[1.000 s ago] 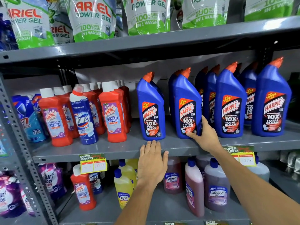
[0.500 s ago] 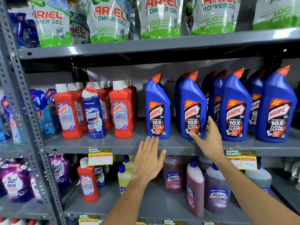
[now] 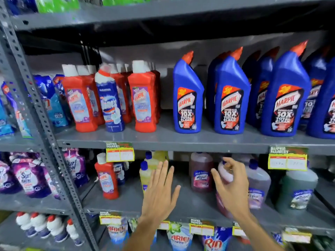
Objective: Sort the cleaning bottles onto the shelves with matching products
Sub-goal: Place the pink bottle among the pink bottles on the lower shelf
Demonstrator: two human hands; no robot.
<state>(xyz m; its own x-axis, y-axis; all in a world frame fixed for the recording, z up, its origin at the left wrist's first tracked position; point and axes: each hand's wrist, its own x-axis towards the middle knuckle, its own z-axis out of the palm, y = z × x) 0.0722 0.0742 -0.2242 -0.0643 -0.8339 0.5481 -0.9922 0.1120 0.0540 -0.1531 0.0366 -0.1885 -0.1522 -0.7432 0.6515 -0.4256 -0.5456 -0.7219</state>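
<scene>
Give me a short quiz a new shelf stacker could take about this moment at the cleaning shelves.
1. True or false: the left hand is gripping a bottle.
2. Which bottle stands out among the red Harpic bottles on the middle shelf? A) yellow bottle B) Domex bottle C) Ariel pouch
3. Fill in: the right hand reaches at a ___-coloured bottle on the lower shelf.

Key: 1 false, it is open and flat. 2 B. 3 pink.
</scene>
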